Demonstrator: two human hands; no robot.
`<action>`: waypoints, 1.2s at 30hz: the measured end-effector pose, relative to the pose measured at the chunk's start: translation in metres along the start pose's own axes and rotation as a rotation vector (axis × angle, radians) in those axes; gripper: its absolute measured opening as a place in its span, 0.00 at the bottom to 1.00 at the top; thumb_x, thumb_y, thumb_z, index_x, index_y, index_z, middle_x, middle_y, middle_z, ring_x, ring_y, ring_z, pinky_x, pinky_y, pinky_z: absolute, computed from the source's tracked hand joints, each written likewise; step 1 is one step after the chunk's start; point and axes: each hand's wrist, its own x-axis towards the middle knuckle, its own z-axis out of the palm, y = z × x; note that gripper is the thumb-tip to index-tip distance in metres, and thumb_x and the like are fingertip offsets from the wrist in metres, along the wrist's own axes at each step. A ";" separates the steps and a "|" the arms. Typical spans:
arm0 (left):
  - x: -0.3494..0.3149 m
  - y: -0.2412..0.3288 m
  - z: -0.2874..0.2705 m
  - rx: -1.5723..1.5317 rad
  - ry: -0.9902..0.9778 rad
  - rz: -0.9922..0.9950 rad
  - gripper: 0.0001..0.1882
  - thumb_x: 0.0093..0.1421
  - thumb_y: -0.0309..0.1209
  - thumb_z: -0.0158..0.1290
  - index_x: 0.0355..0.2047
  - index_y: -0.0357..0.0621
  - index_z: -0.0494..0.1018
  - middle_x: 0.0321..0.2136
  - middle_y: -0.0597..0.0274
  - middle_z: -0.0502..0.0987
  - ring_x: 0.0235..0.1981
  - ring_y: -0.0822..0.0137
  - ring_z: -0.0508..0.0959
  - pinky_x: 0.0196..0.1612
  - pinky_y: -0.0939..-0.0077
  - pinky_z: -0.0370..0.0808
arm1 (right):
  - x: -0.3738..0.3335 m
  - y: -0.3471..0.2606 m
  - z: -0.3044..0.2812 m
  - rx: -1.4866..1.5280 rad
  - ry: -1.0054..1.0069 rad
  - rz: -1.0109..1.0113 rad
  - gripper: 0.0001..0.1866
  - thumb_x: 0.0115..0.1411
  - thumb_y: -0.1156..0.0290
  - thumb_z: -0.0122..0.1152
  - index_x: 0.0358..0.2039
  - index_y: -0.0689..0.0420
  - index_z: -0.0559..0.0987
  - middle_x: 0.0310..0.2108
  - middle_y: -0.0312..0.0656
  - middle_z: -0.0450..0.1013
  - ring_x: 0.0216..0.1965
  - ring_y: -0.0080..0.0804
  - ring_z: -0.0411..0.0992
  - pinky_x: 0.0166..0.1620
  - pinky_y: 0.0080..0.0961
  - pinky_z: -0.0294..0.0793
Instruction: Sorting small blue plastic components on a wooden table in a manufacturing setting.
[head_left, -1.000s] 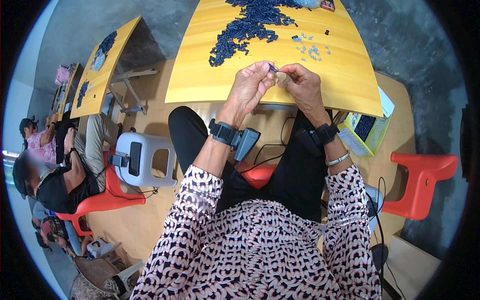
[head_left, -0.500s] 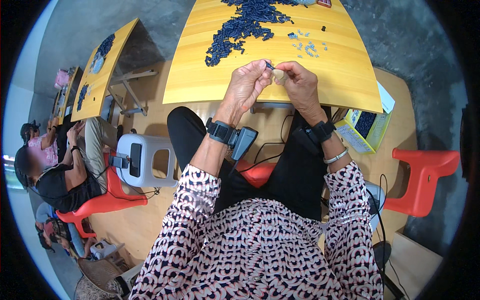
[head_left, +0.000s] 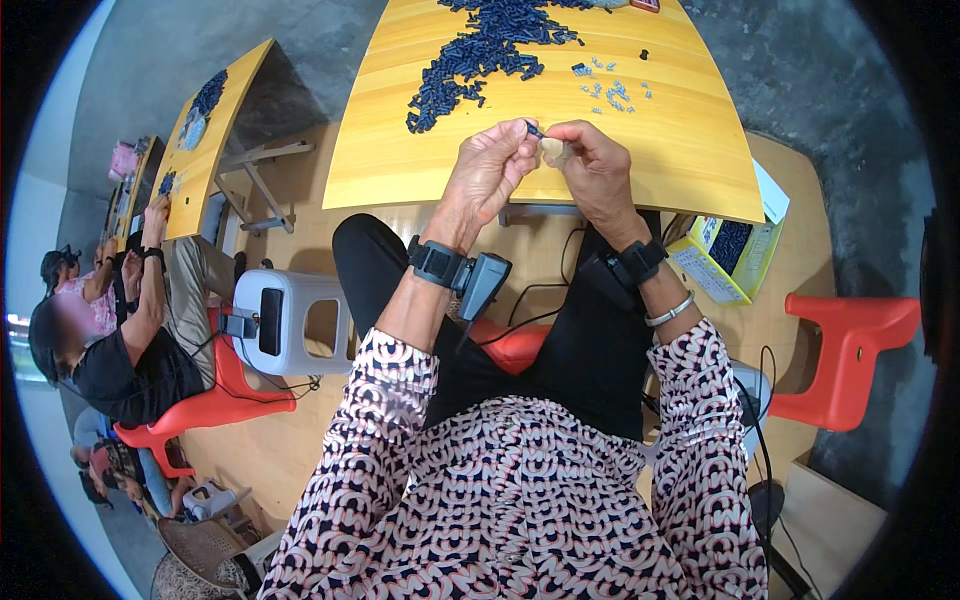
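Observation:
My left hand [head_left: 492, 165] pinches a small dark blue piece [head_left: 533, 130] between thumb and fingertips above the near edge of the yellow table [head_left: 400, 160]. My right hand [head_left: 592, 165] meets it from the right and holds a small pale part [head_left: 551, 148]. The two hands touch at the fingertips. A large heap of dark blue pieces [head_left: 480, 55] spreads over the far middle of the table. A few light blue-grey small pieces [head_left: 610, 90] lie scattered to the right of the heap. Both wrists carry dark bands.
An open box [head_left: 735, 250] with dark pieces sits at the right under the table edge. A red chair [head_left: 850, 345] stands right, a white stool [head_left: 290, 320] left. Other people sit at a second yellow table [head_left: 200, 150] on the left. Cables run across the wooden floor.
Both hands stay joined at the fingertips over the near table edge, working the small pieces; the view has shifted slightly. Nothing else has visibly moved.

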 end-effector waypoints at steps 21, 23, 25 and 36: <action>0.001 -0.003 -0.004 -0.063 0.020 0.041 0.09 0.61 0.29 0.47 0.35 0.34 0.69 0.21 0.67 0.68 0.21 0.78 0.65 0.25 0.86 0.64 | 0.007 -0.005 0.008 0.128 -0.029 0.068 0.04 0.53 0.82 0.56 0.30 0.64 0.72 0.25 0.35 0.72 0.28 0.15 0.70 0.31 0.13 0.70; 0.000 -0.001 -0.006 -0.081 -0.018 0.017 0.08 0.60 0.28 0.48 0.34 0.34 0.70 0.22 0.66 0.69 0.22 0.78 0.66 0.26 0.86 0.66 | 0.008 -0.003 0.006 0.078 -0.034 0.062 0.04 0.53 0.83 0.55 0.30 0.64 0.72 0.25 0.34 0.72 0.28 0.15 0.69 0.31 0.13 0.70; 0.001 -0.001 -0.008 -0.099 -0.056 -0.007 0.07 0.59 0.27 0.50 0.33 0.33 0.71 0.22 0.66 0.69 0.22 0.77 0.67 0.27 0.86 0.68 | 0.009 -0.002 0.005 0.028 -0.038 0.057 0.04 0.53 0.84 0.54 0.30 0.64 0.72 0.24 0.34 0.72 0.28 0.14 0.69 0.30 0.13 0.69; 0.002 0.001 -0.011 -0.149 -0.104 -0.057 0.10 0.60 0.29 0.49 0.35 0.33 0.69 0.21 0.66 0.68 0.21 0.78 0.65 0.24 0.88 0.65 | 0.009 0.005 0.001 0.187 -0.046 0.144 0.10 0.52 0.87 0.50 0.34 0.64 0.75 0.29 0.34 0.74 0.29 0.14 0.69 0.31 0.12 0.69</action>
